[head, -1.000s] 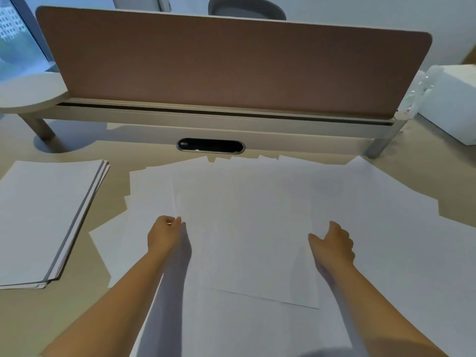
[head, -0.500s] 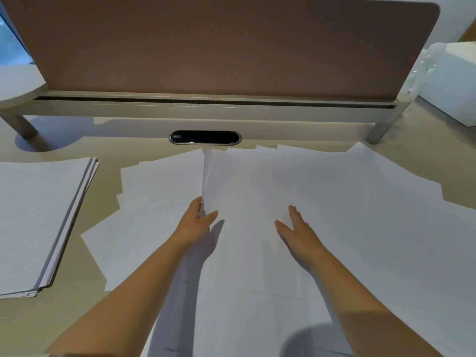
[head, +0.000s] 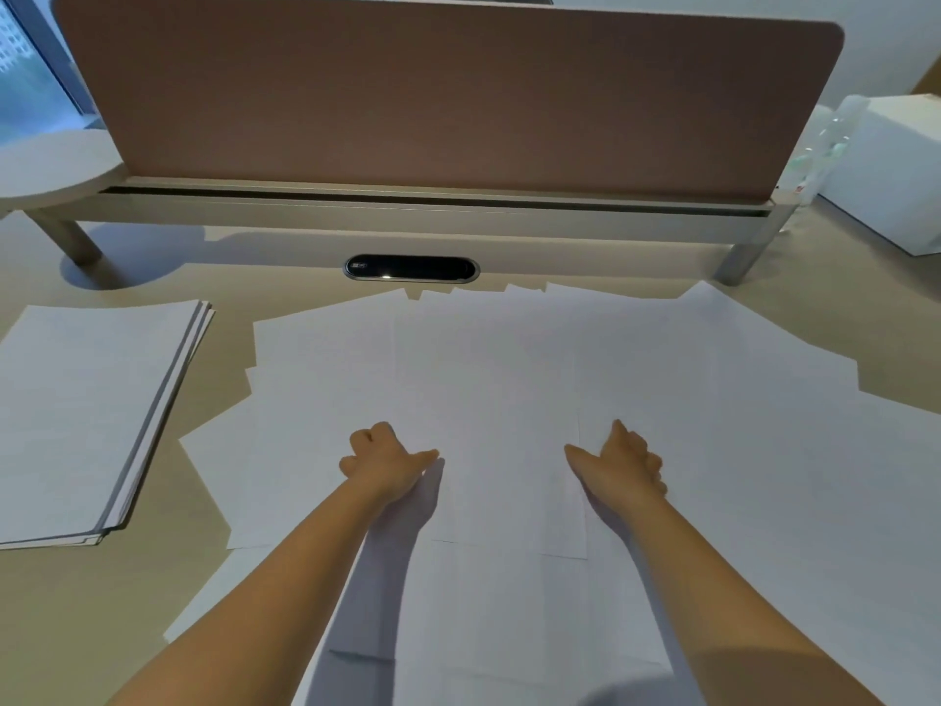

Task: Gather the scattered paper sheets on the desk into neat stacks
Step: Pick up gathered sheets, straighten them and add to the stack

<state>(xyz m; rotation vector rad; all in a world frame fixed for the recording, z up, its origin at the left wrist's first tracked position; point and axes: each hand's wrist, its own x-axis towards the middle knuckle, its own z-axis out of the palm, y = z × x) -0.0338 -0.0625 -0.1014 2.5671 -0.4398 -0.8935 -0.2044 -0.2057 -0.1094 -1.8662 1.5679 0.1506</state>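
Well, the beige desk (head: 61, 603) carries a brown divider screen (head: 448, 94) along its far edge, and a wide spread of loose white paper sheets (head: 738, 476) overlaps across the middle and right. A squared stack (head: 86, 415) lies apart at the left. Both hands sit on one central sheet (head: 489, 400): the left hand (head: 382, 463) with fingers curled under, thumb out; the right hand (head: 621, 466) likewise, gripping its side edges

Loose white sheets (head: 662, 400) fanned, overlapping across desk centre & right; squared stack (head: 86, 415) flat at left
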